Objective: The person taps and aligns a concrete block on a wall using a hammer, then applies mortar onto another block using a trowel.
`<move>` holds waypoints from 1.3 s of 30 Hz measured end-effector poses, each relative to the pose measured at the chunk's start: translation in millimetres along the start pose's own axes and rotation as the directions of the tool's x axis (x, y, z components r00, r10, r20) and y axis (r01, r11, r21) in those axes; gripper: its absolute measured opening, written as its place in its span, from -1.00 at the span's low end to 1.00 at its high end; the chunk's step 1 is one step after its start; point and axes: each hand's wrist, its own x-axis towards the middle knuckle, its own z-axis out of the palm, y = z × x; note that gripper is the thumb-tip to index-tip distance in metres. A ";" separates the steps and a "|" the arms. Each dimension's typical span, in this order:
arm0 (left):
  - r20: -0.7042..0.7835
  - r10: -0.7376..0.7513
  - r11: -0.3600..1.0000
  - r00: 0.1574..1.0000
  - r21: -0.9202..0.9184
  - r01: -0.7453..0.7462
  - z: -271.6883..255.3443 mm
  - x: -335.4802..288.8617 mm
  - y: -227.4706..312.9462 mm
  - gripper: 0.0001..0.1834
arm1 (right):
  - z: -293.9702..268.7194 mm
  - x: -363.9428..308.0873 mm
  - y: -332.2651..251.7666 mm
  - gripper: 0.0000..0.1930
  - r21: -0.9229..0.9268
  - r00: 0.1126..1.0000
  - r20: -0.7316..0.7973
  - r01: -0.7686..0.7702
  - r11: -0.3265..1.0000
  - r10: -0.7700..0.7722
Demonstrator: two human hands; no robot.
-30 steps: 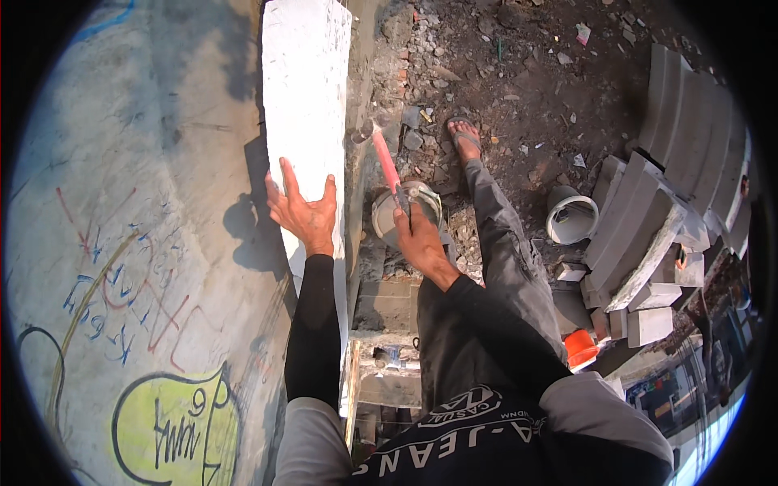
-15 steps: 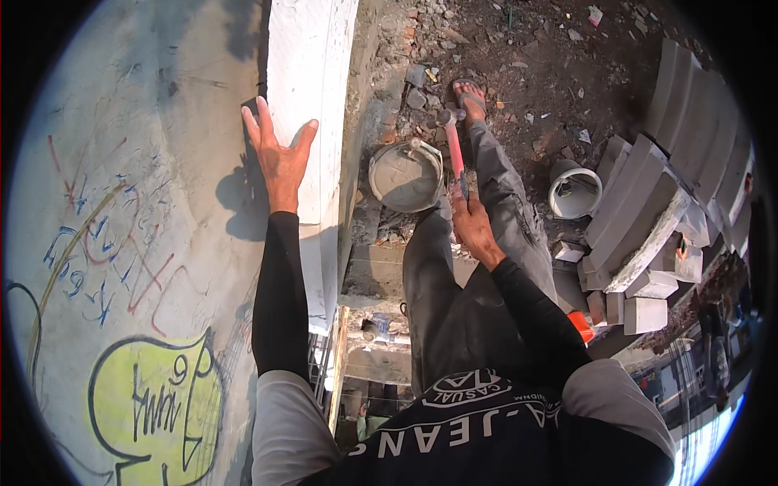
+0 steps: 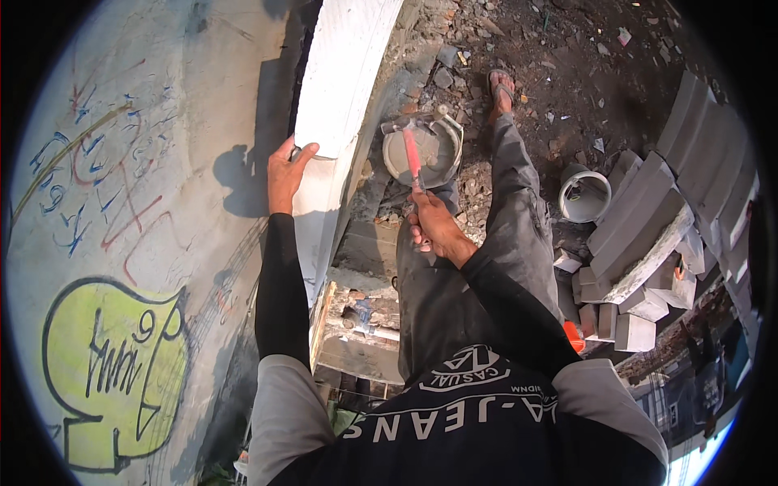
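Two bare hands, seen from above, are at work beside a low line of white masonry outdoors. The left hand (image 3: 285, 180) is at the near left corner of a long white block (image 3: 344, 73); its thumb lies against the block's near end and its fingers are bent at the left side. Whether it grips the block or only rests there, I cannot tell. The block runs away toward the top of the view, and a lower white course (image 3: 318, 206) continues from its near end toward the person.

The right hand (image 3: 438, 223) is closed around the grip of a hammer (image 3: 412, 158) with a red handle. The hammer points away from the person, its head above a round bucket (image 3: 459, 155) with grey material inside. This bucket stands just right of the masonry, in front of the person's legs.

At the left is a grey wall (image 3: 203, 105) with scrawled lines, a large yellow-green painted shape (image 3: 117, 373) and cast shadows. On the right, a second bucket (image 3: 585, 194) has its mouth turned toward the viewer, near a jumbled stack of grey blocks (image 3: 636, 231). A sandalled foot (image 3: 502, 85) rests on rubble-strewn ground (image 3: 559, 89).
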 end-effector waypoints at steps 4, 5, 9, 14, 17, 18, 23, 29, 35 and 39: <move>-0.026 -0.063 0.994 0.998 0.085 0.064 -4.2 0.2 0.5 -0.32 | 30.4 -0.9 -0.4 -0.54 0.058 0.999 0.051 0.000 0.998 -0.003; 0.010 -0.062 0.997 0.998 0.046 0.062 -5.0 1.8 1.3 -0.33 | 33.2 -0.3 1.9 -0.54 0.066 0.996 0.087 0.027 0.997 -0.033; 0.059 -0.028 0.998 0.998 0.054 0.024 -9.1 5.5 1.0 -0.34 | 24.6 -0.7 20.5 -0.52 -0.189 0.969 -0.059 0.225 0.956 -0.240; 0.026 0.075 0.994 0.997 0.074 -0.076 -9.5 8.1 -4.4 -0.37 | 1.8 -30.4 35.7 -0.62 -0.800 0.580 -0.085 0.445 0.402 -0.810; 0.052 0.039 0.999 0.998 0.026 -0.040 -9.3 11.1 -10.3 -0.36 | -1.5 -51.7 23.0 -0.67 -0.820 0.573 -0.002 0.469 0.329 -0.820; 0.078 -0.004 1.000 0.997 -0.003 0.004 -9.4 12.0 -12.5 -0.36 | 0.5 -54.7 16.9 -0.67 -0.830 0.595 -0.003 0.446 0.334 -0.804; 0.031 0.075 0.997 0.997 0.021 -0.075 -7.7 12.2 -18.5 -0.39 | 8.4 -37.8 -15.7 -0.69 -0.919 0.465 0.218 0.393 -0.021 -0.858; 0.081 0.090 0.994 0.993 0.054 -0.094 -10.4 12.1 -8.7 -0.41 | -6.9 -30.3 -34.0 -0.72 -0.930 0.555 0.276 0.359 -0.074 -0.785; 0.098 0.034 0.995 0.995 0.087 -0.042 -14.6 4.3 8.1 -0.38 | -16.5 -35.1 -68.0 -0.66 -0.912 0.537 0.343 0.388 -0.135 -0.770; 0.087 -0.002 0.996 0.996 0.089 -0.006 -12.4 2.9 5.9 -0.36 | -21.8 -38.8 -102.9 -0.69 -0.911 0.480 0.352 0.372 -0.177 -0.804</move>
